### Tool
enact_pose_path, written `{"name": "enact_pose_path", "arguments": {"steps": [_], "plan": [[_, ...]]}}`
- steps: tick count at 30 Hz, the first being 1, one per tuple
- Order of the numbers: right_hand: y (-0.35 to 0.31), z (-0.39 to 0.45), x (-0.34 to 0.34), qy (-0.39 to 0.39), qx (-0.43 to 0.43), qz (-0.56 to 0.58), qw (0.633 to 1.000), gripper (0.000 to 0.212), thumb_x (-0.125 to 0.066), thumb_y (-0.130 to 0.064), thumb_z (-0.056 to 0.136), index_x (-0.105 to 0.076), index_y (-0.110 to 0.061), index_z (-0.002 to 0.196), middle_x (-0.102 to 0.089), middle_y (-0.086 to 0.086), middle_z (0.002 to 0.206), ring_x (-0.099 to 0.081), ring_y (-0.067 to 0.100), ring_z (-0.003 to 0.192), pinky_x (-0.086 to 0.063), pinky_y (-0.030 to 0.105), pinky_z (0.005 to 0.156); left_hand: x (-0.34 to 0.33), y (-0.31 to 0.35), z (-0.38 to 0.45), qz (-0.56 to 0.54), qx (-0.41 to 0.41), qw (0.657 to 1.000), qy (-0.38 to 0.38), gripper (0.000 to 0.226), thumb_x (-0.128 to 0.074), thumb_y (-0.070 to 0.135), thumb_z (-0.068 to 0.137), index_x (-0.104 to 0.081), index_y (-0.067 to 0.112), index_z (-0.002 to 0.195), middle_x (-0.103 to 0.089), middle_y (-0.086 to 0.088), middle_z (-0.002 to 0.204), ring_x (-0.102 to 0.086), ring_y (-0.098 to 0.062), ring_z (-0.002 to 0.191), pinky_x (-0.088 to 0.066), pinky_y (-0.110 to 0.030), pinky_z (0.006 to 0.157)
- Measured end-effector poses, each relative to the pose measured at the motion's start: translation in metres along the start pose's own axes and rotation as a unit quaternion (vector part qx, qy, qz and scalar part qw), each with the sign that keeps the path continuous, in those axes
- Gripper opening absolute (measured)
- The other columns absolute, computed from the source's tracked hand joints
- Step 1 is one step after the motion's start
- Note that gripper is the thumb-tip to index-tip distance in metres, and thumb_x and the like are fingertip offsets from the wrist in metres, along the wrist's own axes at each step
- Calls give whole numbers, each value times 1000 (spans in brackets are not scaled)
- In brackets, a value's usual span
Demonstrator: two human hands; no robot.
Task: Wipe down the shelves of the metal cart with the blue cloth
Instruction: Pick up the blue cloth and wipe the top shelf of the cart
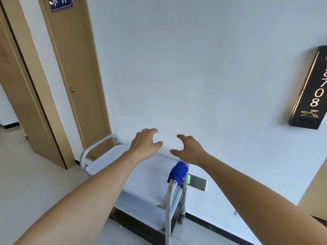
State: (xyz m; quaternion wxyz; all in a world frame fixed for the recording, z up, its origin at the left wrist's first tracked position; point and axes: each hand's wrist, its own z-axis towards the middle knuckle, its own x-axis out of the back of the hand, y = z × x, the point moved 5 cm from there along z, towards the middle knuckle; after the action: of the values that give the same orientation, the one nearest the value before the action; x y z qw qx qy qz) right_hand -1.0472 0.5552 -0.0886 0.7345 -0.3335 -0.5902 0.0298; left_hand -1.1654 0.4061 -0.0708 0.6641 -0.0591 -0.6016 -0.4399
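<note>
A metal cart (106,161) with several pale shelves stands against the white wall, low in the view. A blue cloth (177,172) hangs bunched over the cart's right handle bar. My left hand (146,143) and my right hand (189,149) are both stretched out in the air above the top shelf, fingers loosely curved, holding nothing. My right hand hovers just above and slightly right of the cloth without touching it. My left forearm crosses in front of the top shelf and hides part of it.
A tan wooden door (74,73) and its frame stand left of the cart. A black room-number sign (311,92) hangs on the wall at the right. A small metal plate with a green light (196,182) sits low on the wall behind the cart. Pale floor (35,183) lies to the left.
</note>
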Motion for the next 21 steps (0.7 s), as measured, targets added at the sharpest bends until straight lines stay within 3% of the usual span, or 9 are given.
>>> {"name": "enact_pose_path", "arguments": {"steps": [11,21], "plan": [[39,71,-57,-20,-69,-9,997,77,-62,-52,89,-29,-24,153,-39,9,148,-42,31,131,-41,39,101,-64,-45,69,-18,-13,997,-72,60,-57,44,89,-41,23,143,-40,-4,148,-36,-24,136,-38,-42,108],[123,155,-124,-76,-97,4,992,74,-61,-50,92,-31,-21,152,-37,12,147,-40,31,133,-44,38,100,-164,-79,134,-8,44,991,-125,60,-56,43,90,-39,23,144,-39,-3,150,-35,-25,137,-37,-43,109]]}}
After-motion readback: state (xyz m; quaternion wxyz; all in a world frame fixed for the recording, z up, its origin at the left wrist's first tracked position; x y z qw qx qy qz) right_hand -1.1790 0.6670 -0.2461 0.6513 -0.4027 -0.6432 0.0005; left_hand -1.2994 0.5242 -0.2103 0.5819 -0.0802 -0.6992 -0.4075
